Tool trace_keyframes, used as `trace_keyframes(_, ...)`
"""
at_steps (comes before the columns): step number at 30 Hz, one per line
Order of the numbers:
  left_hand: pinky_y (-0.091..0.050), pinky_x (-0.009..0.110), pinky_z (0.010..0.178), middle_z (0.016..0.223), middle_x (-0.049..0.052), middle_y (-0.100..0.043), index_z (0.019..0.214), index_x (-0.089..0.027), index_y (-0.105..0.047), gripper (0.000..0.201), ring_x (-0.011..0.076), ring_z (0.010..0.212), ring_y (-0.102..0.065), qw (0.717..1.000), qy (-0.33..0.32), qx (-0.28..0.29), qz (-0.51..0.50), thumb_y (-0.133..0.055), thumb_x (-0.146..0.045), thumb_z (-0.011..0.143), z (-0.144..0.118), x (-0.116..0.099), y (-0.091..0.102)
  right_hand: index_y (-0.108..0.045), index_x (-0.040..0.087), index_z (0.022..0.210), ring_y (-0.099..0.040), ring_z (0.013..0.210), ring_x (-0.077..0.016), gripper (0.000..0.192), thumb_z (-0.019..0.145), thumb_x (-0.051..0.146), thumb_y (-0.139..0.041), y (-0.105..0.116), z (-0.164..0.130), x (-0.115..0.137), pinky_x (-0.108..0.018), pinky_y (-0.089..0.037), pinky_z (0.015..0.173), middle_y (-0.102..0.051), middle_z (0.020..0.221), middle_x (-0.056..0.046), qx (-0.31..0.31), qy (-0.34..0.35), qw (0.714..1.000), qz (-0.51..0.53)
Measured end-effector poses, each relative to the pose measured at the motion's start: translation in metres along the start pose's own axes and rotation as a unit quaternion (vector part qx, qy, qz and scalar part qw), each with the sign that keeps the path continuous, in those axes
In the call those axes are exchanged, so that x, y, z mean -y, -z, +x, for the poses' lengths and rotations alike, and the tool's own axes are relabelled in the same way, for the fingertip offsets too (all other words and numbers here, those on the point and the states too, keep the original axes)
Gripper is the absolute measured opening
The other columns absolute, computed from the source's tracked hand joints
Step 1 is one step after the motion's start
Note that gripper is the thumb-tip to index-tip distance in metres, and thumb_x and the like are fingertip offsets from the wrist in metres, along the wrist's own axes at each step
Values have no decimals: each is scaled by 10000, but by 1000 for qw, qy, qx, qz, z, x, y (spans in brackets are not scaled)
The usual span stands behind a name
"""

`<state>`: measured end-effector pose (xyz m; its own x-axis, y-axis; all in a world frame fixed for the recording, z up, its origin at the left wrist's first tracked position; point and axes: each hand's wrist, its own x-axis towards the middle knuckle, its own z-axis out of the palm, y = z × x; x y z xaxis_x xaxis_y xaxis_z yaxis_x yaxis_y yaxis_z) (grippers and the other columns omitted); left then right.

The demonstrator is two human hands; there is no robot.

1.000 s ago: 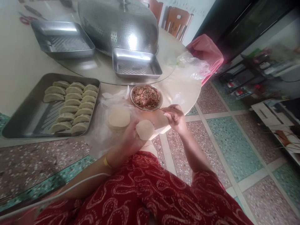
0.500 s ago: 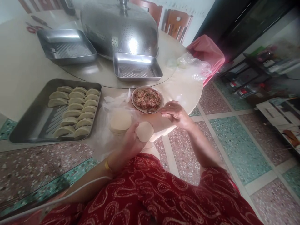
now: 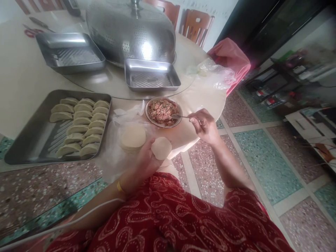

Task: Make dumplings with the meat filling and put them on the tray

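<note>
Tabletop [image 3: 207,101]: Pale, curving at its right edge, it fills the view I follow from my remote seat.
Turntable [image 3: 112,82]: Flat disc at the table's middle, bearing a large perforated metal dome [image 3: 131,31]; in front of the dome sits a metal tray [image 3: 154,83], and I see another tray [image 3: 76,56] to its left.
Left hand [image 3: 147,159]: Fingers and thumb hold a round dough wrapper [image 3: 161,148] at the table's near edge, on the near side of the bowl.
Right hand [image 3: 206,127]: I have it gripping the handle of a spoon [image 3: 185,117], the far end at the meat filling [image 3: 161,108] in a bowl [image 3: 146,111]. The 2 hands are apart.
Stack: Round wrappers [image 3: 133,136] lie on crumpled plastic [image 3: 112,147] beside the left hand.
Dumplings [image 3: 96,123]: Folded pieces in 3 rows inside a wide dark tray [image 3: 31,145], at left.
Floor [image 3: 265,164]: Speckled tiles in 2 main colours, green and pinkish brown, divided by pale strips.
Room: A wooden chair [image 3: 198,26] stands behind the table; pink plastic [image 3: 231,57] hangs at its right; a cluttered shelf [image 3: 286,71] blurs beyond.
</note>
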<state>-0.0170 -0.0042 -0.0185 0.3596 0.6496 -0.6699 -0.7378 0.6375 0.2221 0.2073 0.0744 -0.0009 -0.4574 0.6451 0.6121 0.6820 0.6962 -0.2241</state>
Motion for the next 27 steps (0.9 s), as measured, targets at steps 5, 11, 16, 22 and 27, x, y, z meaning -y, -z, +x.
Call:
trace_keyframes(5,-593,294,674,999,184,-749,1324,-17,-556,466,240,867,-736,1000,16,6,16,-390,-327,1018,0,1,-1,-632,222,893,-560,612,-172,249,1024,294,-432,-10,4,12,-368,-524,704,-640,660,-16,32,-23,998,-57)
trace_keyframes(11,-601,292,713,984,165,-756,1287,-32,-580,435,228,857,-739,1000,10,4,9,-412,-323,1012,-3,0,2,-606,212,818,-591,668,-182,330,1027,328,-377,-23,11,28,-333,-501,614,-593,648,-37,26,-76,997,-19)
trace_keyframes(16,-607,293,740,1030,180,-751,1268,-27,-593,427,236,896,-740,1000,-3,4,6,-417,-317,1009,-6,2,3,-647,235,892,-640,748,-197,335,1031,416,-402,-24,9,29,-377,-547,689,-698,762,-51,18,-67,996,57)
trace_keyframes(22,-604,301,710,1018,187,-752,1295,-18,-577,452,245,891,-741,1000,-2,-2,11,-411,-331,1013,-4,3,5,-725,253,916,-666,831,-195,349,995,498,-490,-26,4,18,-402,-579,791,-761,871,-39,104,-30,985,131)
trace_keyframes(27,-595,287,714,996,174,-755,1287,-22,-585,452,240,895,-738,1000,-4,-3,21,-403,-335,1017,-4,2,3,-734,279,926,-678,816,-192,344,972,538,-513,-16,2,7,-400,-586,784,-765,844,-25,117,-32,980,160)
